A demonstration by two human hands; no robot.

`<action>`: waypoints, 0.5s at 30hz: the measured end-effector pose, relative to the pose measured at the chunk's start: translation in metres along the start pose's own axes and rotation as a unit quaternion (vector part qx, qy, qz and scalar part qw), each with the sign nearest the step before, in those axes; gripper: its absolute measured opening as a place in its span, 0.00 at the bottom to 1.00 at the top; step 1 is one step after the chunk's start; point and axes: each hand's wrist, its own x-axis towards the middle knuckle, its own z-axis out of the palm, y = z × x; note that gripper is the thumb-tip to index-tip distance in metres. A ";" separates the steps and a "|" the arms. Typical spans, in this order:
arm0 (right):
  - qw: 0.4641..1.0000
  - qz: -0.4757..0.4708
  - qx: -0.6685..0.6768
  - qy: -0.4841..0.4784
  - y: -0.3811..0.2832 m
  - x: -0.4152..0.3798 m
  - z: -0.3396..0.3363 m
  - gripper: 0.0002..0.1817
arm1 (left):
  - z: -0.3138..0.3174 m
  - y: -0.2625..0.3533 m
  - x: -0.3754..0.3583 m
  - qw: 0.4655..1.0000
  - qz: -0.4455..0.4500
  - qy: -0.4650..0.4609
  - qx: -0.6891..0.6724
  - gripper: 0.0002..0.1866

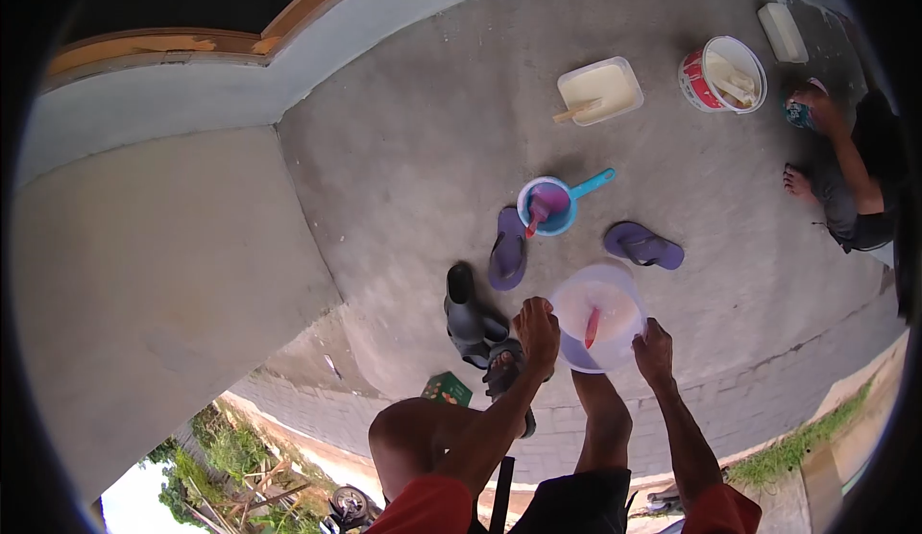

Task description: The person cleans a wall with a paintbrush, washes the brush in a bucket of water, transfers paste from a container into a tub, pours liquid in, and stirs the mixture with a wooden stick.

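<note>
Between my hands is a whitish plastic bucket (pixel 579 355), its open top facing me. My left hand (pixel 538 335) is closed on the left side of its rim, and my right hand (pixel 654 352) grips the right side. A red handle (pixel 592 327) sticks up inside the bucket, over pale pinkish contents; its lower end is hidden. Just beyond, a blue dipper (pixel 593 183) stands on the floor, with purple-pink matter and a red-handled brush (pixel 538 215) in it.
Purple flip-flops (pixel 508 251) and black shoes (pixel 462 318) lie near my feet. Farther off are a white tray (pixel 632 102) of cream paint with a brush and a red-and-white pail (pixel 701 81). Another person (pixel 858 188) sits at the right, one hand on a can. A wall (pixel 163 275) rises at left.
</note>
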 end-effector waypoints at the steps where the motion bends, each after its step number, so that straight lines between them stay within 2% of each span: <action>1: 1.000 0.005 -0.001 0.000 -0.014 -0.006 -0.011 0.09 | -0.010 0.005 0.002 1.000 0.002 0.009 -0.003 0.14; 3: 1.000 0.008 -0.006 0.001 -0.042 -0.012 -0.032 0.09 | -0.034 0.018 0.009 1.000 0.005 0.019 -0.011 0.13; 9: 0.999 0.043 0.025 -0.014 -0.163 0.005 -0.077 0.09 | -0.153 0.053 0.064 0.987 0.024 0.033 -0.156 0.13; 12: 0.997 0.051 0.049 -0.024 -0.214 0.034 -0.069 0.10 | -0.204 0.053 0.109 0.988 0.045 0.030 -0.142 0.14; 14: 0.991 0.076 0.112 -0.023 -0.244 0.061 -0.050 0.13 | -0.233 0.045 0.158 0.969 0.037 0.001 -0.246 0.14; 15: 0.985 0.100 0.140 -0.025 -0.255 0.075 -0.040 0.16 | -0.244 0.039 0.187 0.969 0.038 -0.009 -0.244 0.14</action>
